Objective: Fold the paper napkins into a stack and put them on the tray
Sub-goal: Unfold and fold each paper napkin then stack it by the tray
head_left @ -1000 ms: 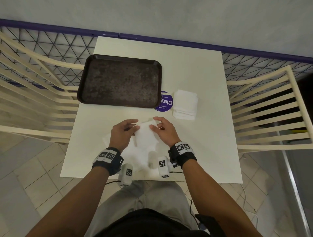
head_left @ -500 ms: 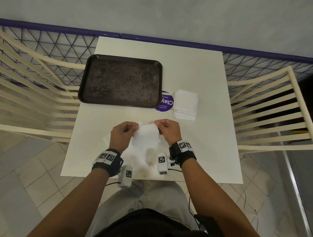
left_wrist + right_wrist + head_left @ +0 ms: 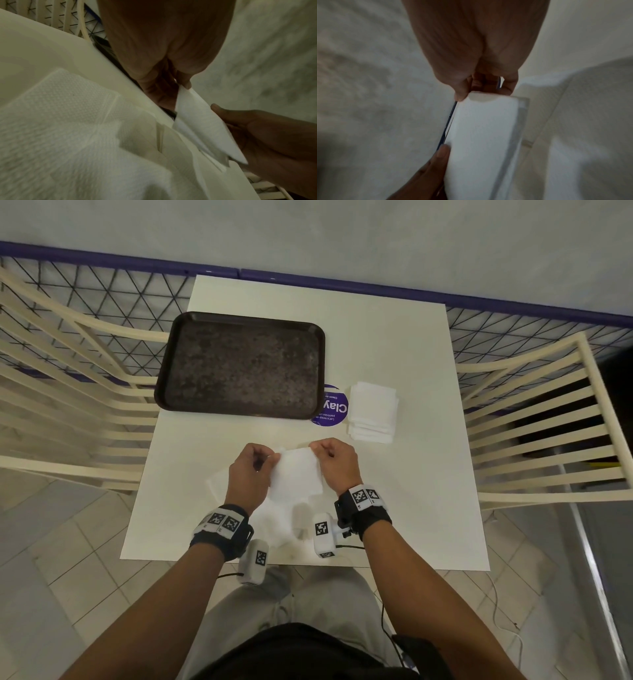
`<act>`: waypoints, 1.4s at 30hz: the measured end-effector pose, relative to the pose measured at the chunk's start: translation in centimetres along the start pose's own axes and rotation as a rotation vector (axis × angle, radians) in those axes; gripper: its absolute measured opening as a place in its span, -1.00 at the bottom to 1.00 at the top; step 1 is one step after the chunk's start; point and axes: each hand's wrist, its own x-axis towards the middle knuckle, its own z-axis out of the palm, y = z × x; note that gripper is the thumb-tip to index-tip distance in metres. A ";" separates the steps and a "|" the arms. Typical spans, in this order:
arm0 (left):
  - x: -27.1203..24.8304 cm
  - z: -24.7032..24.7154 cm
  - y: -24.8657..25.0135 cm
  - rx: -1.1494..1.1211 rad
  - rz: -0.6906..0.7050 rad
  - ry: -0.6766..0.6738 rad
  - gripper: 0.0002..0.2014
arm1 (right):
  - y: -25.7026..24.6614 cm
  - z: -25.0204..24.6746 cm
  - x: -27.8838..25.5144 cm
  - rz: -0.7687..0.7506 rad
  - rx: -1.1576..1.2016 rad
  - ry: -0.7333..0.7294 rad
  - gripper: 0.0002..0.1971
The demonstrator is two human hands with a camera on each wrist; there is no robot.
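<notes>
Folded napkin [image 3: 297,474]: held above the table [image 3: 394,337], over unfolded napkins [image 3: 219,484].
Left hand [image 3: 248,474]: far left corner is pinched between thumb and fingers.
Right hand [image 3: 337,462]: far right corner is pinched likewise.
Napkin stack [image 3: 372,412]: set beside a purple sticker [image 3: 334,409].
Tray [image 3: 239,366]: placed far left.

- The head view was evenly lit and sharp, its edges bowed by the wide lens.
- Soft shadows fell on the table [image 3: 394,344] near the person.
- Both wrist views were dim, grainy and motion-blurred.
</notes>
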 end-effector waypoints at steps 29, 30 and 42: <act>1.1 1.1 -3.8 0.351 -0.103 -0.185 -0.94 | -0.1 -12.6 13.7 0.178 -0.299 0.348 -0.66; 1.2 1.2 -3.8 0.386 -0.066 -0.198 -0.92 | 0.2 -12.5 13.6 0.200 -0.302 0.359 -0.61; 1.4 3.0 -3.6 0.734 0.202 -0.336 -0.90 | 2.5 -6.4 4.0 -0.206 -0.254 0.475 -0.77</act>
